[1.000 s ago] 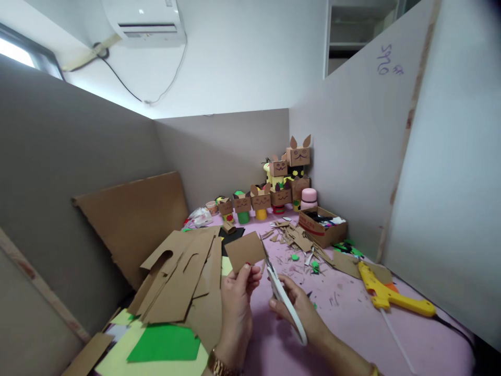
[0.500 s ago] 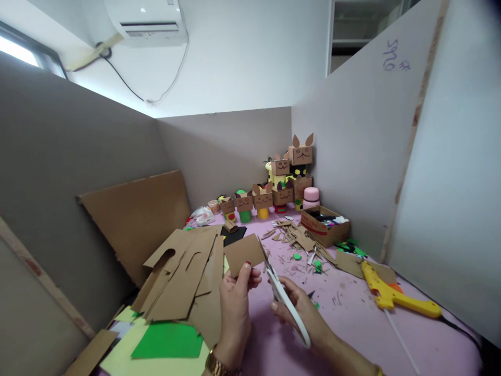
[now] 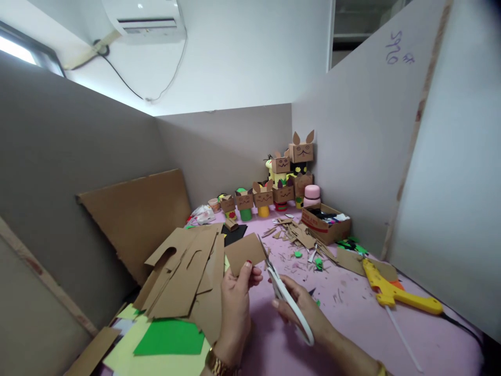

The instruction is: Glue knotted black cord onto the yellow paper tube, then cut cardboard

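A small brown cardboard piece (image 3: 243,253) is pinched at its lower edge between the thumb and fingers of my left hand (image 3: 239,292). My right hand (image 3: 299,308) grips white-handled scissors (image 3: 287,300), fingers wrapped round the handles. The scissor blades point up and away from me and lie along the right edge of the cardboard piece. Whether the blades are fully closed is hard to make out. To the left of my left hand lie stacked cardboard sheets (image 3: 180,282), one with a curved cut-out.
Cardboard scraps (image 3: 297,233) and green bits litter the purple table (image 3: 270,339). A yellow glue gun (image 3: 403,295) lies at right. Behind stand several cardboard animal figures (image 3: 263,197), a pink bottle (image 3: 312,195) and an open box (image 3: 325,230). Green paper (image 3: 170,338) is at left.
Both hands keep nearly the same pose, with the scissors against the cardboard's right edge. The whole view has shifted very slightly.
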A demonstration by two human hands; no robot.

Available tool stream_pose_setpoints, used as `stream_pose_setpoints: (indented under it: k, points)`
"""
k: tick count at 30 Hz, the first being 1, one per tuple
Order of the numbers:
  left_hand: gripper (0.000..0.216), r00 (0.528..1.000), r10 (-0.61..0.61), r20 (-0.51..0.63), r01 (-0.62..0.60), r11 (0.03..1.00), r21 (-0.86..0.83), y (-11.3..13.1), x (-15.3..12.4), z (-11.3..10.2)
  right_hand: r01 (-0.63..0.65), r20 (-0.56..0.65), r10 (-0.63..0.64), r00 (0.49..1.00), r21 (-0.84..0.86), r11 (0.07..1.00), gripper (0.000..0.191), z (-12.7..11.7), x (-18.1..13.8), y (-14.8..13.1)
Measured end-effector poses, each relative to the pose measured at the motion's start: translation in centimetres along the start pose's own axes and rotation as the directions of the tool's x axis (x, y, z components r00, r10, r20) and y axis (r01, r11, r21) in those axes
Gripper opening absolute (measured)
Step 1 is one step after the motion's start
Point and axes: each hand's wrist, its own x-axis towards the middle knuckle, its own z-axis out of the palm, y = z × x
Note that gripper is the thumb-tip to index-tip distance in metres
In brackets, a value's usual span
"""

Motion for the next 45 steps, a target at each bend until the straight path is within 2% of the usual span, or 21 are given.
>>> stream_pose_setpoints:
  k: [23, 29, 36, 45]
  points:
    - [0.022, 1.000, -0.004, -0.001, 0.004, 1.000, 0.030, -0.2, -0.1, -0.1, 0.010, -0.073, -0.015, 0.997, -0.072, 0.997, 0.040, -0.2, -0.1, -0.4]
    - [0.021, 1.000, 0.004, 0.004, -0.004, 1.000, 0.019, -0.3, 0.0, 0.0, -0.019, -0.087, 0.018, 0.996, -0.005, 1.000, 0.046, 0.4, 0.0, 0.3]
    - [0.021, 1.000, -0.009, -0.002, 0.009, 1.000, -0.009, -0.4, -0.1, 0.0, 0.002, -0.008, -0.002, 1.000, 0.058, 0.998, 0.058, 0.5, -0.1, 0.2]
    - [0.021, 0.999, -0.003, 0.039, 0.002, 1.000, 0.027, -0.4, -0.2, 0.0, -0.028, -0.049, 0.030, 0.998, 0.045, 0.999, 0.055, -0.1, 0.2, -0.1]
